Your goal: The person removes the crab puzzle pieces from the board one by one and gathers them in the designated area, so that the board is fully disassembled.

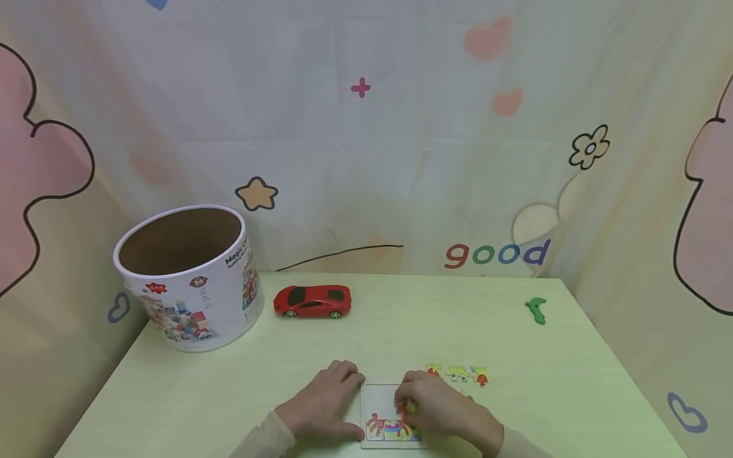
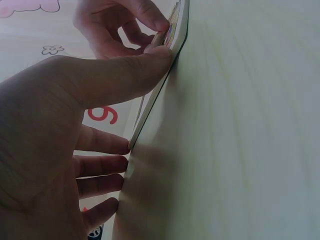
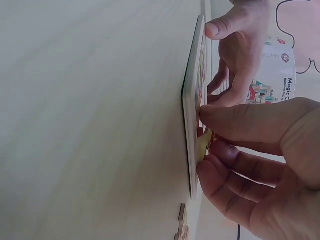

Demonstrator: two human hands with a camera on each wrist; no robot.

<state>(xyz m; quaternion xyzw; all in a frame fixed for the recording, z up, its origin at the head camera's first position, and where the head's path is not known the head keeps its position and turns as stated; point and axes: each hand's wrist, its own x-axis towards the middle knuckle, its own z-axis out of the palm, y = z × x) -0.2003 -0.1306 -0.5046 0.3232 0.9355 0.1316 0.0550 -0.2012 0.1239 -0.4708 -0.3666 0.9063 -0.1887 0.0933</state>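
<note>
A square puzzle board lies near the table's front edge, with joined pieces showing red shapes and a rainbow along its lower part. My left hand rests at the board's left side, thumb and fingertips touching its edge, as the left wrist view also shows. Over the board's right side, my right hand pinches a small yellow-and-red piece between thumb and fingers, down at the board's surface. The piece's lower edge is partly hidden by the fingers.
Several loose puzzle pieces lie behind and right of the board. A red toy car stands at the back, beside a large white bucket at the back left. A green curved object lies at the back right.
</note>
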